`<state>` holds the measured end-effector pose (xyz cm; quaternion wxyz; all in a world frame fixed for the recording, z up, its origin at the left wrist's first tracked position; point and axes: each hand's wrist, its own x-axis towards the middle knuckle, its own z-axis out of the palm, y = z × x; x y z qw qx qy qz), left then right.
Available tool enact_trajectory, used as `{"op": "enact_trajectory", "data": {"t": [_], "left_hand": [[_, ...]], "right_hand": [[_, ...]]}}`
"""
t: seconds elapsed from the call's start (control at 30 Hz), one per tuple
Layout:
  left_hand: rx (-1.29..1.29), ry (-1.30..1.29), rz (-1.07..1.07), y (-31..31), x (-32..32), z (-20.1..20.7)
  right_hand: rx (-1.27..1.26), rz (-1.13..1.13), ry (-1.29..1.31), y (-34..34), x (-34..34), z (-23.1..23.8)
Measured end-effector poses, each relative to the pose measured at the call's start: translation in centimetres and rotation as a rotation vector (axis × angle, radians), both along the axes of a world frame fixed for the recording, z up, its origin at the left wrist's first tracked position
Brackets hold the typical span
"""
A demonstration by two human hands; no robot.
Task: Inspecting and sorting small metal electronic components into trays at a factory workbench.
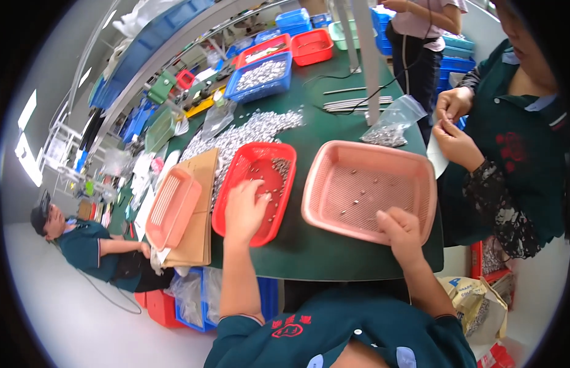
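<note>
My left hand (245,205) reaches into a red plastic tray (219,211), palm down, its thumb apart from the bent fingers. Small metal parts (281,165) lie in that tray, heaped mostly at its far right corner. To the right stands a pink mesh basket (322,153) with several small metal pieces (356,202) scattered over its bottom. Above the basket's near right rim is my right hand (400,230), fingers curled and thumb pressed against them. Whatever it may hold is too small or hidden to make out.
A heap of small silvery parts (254,130) spreads behind the red tray. Left are cardboard (202,208) and a smaller pink basket (190,199). A clear bag of parts (389,132), metal rods (355,105) and a blue bin (257,92) stand farther back. A co-worker's hands (453,126) are at right.
</note>
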<state>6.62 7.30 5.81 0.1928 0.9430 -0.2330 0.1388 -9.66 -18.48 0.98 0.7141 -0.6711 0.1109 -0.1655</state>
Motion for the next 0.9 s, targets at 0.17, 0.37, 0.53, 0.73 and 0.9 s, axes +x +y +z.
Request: {"op": "enact_trajectory", "data": {"t": [0.17,0.37,0.53,0.73,0.9], "left_hand": [[-0.298,0.352,-0.465,-8.0,-0.4,1.1],[-0.257,0.07,-0.93,-21.1,0.9,2.4],[-0.317,0.094,-0.862,-30.2,7.3,0.8],[-0.614,1.011,-1.138,-36.1,10.5,0.7],[-0.224,0.027,-0.508,-41.1,5.6,-3.7]], "right_hand": [[-0.317,-0.058,-0.103,-0.2,-0.2,-1.8],[-0.288,0.022,-0.091,0.2,-0.3,-1.1],[-0.35,0.021,-0.067,0.0,-0.9,-2.0],[-0.356,0.016,-0.083,0.0,-1.1,-2.3],[-0.403,0.034,-0.119,-1.1,-1.3,-2.1]]}}
